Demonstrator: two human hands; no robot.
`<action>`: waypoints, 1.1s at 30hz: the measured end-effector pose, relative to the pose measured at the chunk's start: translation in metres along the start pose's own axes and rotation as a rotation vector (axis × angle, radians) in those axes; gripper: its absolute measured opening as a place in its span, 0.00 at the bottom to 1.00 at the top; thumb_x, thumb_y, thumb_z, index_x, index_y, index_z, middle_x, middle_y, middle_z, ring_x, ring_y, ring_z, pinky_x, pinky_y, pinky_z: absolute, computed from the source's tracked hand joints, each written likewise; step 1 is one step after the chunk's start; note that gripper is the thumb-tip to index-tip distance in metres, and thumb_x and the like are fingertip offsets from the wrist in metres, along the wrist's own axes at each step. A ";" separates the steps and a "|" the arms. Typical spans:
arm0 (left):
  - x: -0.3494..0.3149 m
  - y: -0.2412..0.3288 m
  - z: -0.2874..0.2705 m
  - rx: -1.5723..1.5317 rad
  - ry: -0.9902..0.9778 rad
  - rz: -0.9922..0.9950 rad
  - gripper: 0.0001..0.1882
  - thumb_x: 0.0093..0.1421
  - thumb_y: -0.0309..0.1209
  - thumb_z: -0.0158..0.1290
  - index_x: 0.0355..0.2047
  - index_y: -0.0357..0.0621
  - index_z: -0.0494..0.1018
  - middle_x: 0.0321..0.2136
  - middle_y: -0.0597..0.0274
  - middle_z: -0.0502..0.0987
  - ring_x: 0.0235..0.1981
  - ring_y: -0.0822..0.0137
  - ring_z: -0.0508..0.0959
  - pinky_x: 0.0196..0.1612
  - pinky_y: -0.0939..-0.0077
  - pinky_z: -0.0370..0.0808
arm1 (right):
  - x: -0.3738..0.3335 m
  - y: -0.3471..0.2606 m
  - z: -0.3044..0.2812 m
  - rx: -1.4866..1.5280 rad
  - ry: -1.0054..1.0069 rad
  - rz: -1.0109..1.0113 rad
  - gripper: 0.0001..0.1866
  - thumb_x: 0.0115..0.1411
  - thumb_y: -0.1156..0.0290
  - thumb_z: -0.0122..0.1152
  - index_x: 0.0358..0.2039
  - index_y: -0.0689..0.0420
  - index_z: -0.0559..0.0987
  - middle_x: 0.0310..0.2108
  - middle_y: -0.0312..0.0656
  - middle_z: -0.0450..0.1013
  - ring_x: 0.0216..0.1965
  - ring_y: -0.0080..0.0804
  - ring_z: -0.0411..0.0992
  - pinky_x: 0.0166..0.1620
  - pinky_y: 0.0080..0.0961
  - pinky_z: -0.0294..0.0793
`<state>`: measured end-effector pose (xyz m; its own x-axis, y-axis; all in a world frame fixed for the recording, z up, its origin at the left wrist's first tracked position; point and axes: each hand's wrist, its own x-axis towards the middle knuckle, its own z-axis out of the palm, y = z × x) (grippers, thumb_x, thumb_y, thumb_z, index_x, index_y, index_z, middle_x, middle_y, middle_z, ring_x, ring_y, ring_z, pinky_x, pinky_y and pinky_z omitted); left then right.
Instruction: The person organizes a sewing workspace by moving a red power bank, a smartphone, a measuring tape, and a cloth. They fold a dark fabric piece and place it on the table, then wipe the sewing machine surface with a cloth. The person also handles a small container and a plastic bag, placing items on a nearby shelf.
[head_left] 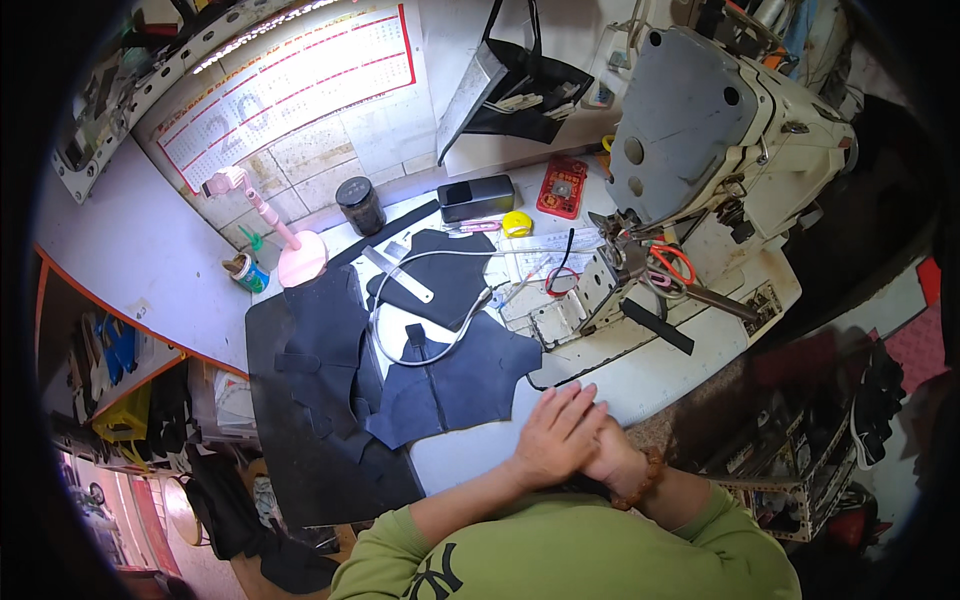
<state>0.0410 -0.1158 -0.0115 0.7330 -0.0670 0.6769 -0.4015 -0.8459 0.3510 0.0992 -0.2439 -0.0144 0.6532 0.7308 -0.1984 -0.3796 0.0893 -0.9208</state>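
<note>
At the table's front edge, my left hand (556, 437) lies across my right hand (614, 458), its fingers stretched out and apart from any tool. The right hand's fingers are mostly hidden beneath it; a brown beaded bracelet (642, 478) circles that wrist. Nearest to them is a flat dark blue cut piece (480, 370) with a seam down its middle and a black tab (416, 338). A white cable (376, 325) loops over it. Further left lie several overlapping black pieces (325, 335), and behind, another black piece (445, 270) under a pale metal strip (400, 274).
A sewing machine (690, 130) stands at the right, with orange-handled scissors (675, 262) beside it. Along the back are a pink stand (302, 262), a dark jar (360, 205), a black box (476, 199), a yellow round tape measure (517, 224) and a red card (562, 188). A rack (790, 490) stands lower right.
</note>
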 end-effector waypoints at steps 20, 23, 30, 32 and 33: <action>0.081 -0.105 0.034 -0.231 -0.054 -0.635 0.23 0.58 0.30 0.55 0.53 0.39 0.67 0.49 0.44 0.69 0.48 0.46 0.73 0.48 0.57 0.73 | -0.001 -0.038 -0.046 0.347 0.505 0.055 0.09 0.69 0.63 0.53 0.34 0.54 0.73 0.20 0.31 0.63 0.17 0.16 0.57 0.19 0.16 0.54; 0.106 -0.140 0.061 -0.175 -0.199 -0.667 0.14 0.60 0.32 0.54 0.45 0.38 0.74 0.46 0.46 0.72 0.40 0.44 0.76 0.44 0.56 0.74 | -0.012 -0.026 -0.044 0.340 0.569 0.044 0.14 0.70 0.60 0.51 0.29 0.54 0.71 0.18 0.29 0.61 0.17 0.17 0.55 0.19 0.16 0.53; 0.126 -0.162 0.067 -0.365 -0.015 -0.717 0.11 0.63 0.33 0.53 0.32 0.35 0.74 0.26 0.43 0.75 0.30 0.44 0.76 0.37 0.56 0.72 | -0.017 -0.011 -0.051 0.145 0.542 -0.101 0.26 0.73 0.54 0.40 0.17 0.51 0.61 0.13 0.33 0.55 0.15 0.24 0.51 0.21 0.23 0.53; 0.123 -0.162 0.049 -0.348 0.058 -0.728 0.12 0.65 0.33 0.52 0.31 0.34 0.74 0.22 0.48 0.75 0.25 0.55 0.75 0.33 0.64 0.72 | -0.017 -0.009 -0.054 0.113 0.514 -0.104 0.26 0.73 0.57 0.41 0.16 0.52 0.61 0.13 0.34 0.57 0.15 0.24 0.52 0.22 0.24 0.54; 0.119 -0.162 0.037 -0.354 0.101 -0.743 0.13 0.66 0.34 0.52 0.30 0.34 0.73 0.20 0.51 0.75 0.22 0.61 0.75 0.31 0.68 0.72 | -0.016 -0.007 -0.055 0.060 0.485 -0.114 0.25 0.72 0.59 0.42 0.16 0.52 0.62 0.14 0.35 0.58 0.16 0.25 0.54 0.22 0.23 0.55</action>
<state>0.2132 -0.0058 -0.0119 0.8292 0.5062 0.2370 0.0068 -0.4331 0.9013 0.1273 -0.2936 -0.0230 0.9166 0.3168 -0.2440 -0.3158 0.1994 -0.9276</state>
